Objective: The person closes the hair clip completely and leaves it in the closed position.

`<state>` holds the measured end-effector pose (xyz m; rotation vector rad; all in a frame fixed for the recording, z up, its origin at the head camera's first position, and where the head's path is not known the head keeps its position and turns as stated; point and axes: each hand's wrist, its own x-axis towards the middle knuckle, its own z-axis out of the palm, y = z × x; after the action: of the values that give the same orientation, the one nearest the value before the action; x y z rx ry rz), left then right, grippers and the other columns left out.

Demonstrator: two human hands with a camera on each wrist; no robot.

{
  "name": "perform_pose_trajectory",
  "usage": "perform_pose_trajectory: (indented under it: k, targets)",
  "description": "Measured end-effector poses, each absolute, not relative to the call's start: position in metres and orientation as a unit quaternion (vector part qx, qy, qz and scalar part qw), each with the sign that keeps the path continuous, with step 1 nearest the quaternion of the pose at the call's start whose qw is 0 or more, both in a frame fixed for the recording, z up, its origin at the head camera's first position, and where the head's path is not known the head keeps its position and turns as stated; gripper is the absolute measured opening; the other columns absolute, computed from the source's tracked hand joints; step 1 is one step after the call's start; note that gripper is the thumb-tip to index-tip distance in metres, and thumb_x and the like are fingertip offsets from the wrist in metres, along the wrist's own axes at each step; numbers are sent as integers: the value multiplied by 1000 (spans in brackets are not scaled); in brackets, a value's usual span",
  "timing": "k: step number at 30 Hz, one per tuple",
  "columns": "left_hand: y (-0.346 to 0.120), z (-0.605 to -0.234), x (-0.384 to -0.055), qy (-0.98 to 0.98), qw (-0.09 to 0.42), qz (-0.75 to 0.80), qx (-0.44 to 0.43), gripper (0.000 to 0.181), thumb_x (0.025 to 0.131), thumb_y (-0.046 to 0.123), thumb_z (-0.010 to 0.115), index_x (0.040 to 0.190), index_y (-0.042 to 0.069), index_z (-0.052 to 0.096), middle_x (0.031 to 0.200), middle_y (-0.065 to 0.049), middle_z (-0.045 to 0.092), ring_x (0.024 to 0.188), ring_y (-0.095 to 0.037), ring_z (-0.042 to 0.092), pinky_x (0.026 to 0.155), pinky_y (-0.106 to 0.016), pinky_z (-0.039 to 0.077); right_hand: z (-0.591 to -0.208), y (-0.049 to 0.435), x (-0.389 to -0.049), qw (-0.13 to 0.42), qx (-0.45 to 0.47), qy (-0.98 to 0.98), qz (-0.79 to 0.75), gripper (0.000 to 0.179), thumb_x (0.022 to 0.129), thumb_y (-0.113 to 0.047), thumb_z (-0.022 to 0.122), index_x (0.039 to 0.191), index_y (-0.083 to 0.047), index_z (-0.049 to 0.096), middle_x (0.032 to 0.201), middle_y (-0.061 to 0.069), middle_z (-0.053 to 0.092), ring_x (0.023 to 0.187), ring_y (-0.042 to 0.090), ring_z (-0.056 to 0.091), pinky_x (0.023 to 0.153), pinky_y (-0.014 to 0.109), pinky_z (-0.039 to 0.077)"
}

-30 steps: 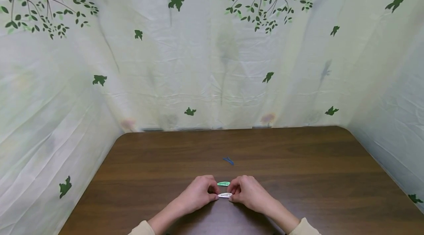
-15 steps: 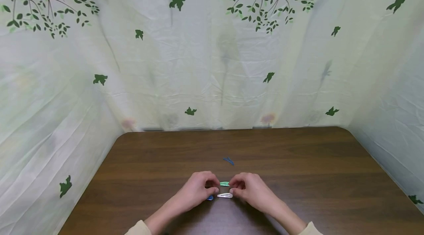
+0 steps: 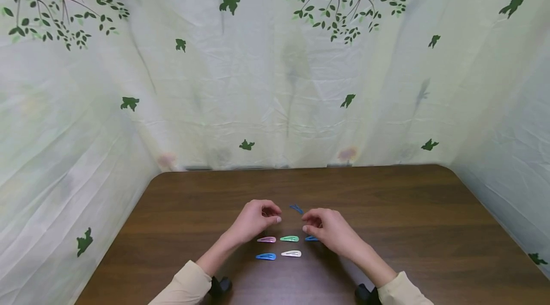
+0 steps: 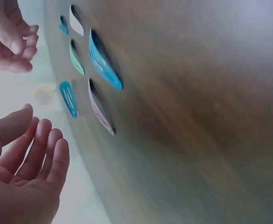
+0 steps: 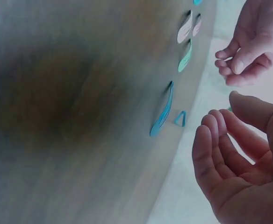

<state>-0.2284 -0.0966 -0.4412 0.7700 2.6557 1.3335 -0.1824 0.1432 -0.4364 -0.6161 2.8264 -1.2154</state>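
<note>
Several snap hair clips lie on the brown table in two rows. Nearer the person are a blue clip (image 3: 266,257) and a white clip (image 3: 291,254). Behind them lie a pink clip (image 3: 267,239), a green clip (image 3: 290,238) and another blue clip (image 3: 312,238), partly covered by the right hand. Farther off, a blue clip (image 3: 296,209) sits sprung apart in a V. My left hand (image 3: 257,218) hovers to its left, fingers loosely bent, nothing in them. On its other side my right hand (image 3: 327,227) is likewise empty; the left wrist view shows its fingers relaxed.
The wooden table (image 3: 193,200) reaches back to a pale curtain (image 3: 275,80) printed with leaves and branches, which also hangs at both sides. Dark wrist straps (image 3: 220,288) show below the light sleeves (image 3: 185,283).
Both hands have left the white clip and moved forward and apart, toward the far blue clip. The pink clip and two blue clips they were covering now show. The white clip stays on the table.
</note>
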Motion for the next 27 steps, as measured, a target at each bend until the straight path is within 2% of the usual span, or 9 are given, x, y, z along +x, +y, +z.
perform_pose_trajectory:
  k: [6, 15, 21, 27]
  targets:
    - [-98, -447, -245, 867, 42, 430, 249, 10, 84, 4, 74, 94, 1, 73, 79, 3, 67, 73, -13, 61, 67, -25, 51, -438, 144, -193, -2, -191, 907, -375, 16, 89, -12, 73, 103, -6, 71, 79, -9, 62, 72, 10, 57, 64, 26, 49]
    - [-98, -459, -261, 865, 64, 431, 248, 11, 84, 4, 75, 94, 2, 73, 79, 1, 66, 74, -14, 61, 67, -25, 50, -441, 143, -213, 8, -175, 913, -369, 22, 87, -12, 73, 106, -2, 69, 88, -3, 65, 78, 11, 59, 70, 31, 51]
    - [-93, -464, -272, 859, 85, 438, 250, 11, 85, 5, 75, 95, 3, 73, 78, 2, 65, 72, -12, 58, 65, -25, 49, -450, 144, -229, 32, -171, 904, -390, 23, 86, -10, 74, 106, 1, 69, 84, -1, 65, 75, 12, 59, 69, 32, 51]
    - [-91, -468, -282, 851, 102, 450, 251, 12, 83, 2, 76, 95, 1, 73, 77, -1, 64, 70, -13, 55, 62, -25, 47, -457, 144, -241, 46, -162, 898, -406, 20, 84, -11, 77, 101, -2, 72, 81, -2, 65, 74, 12, 58, 69, 31, 50]
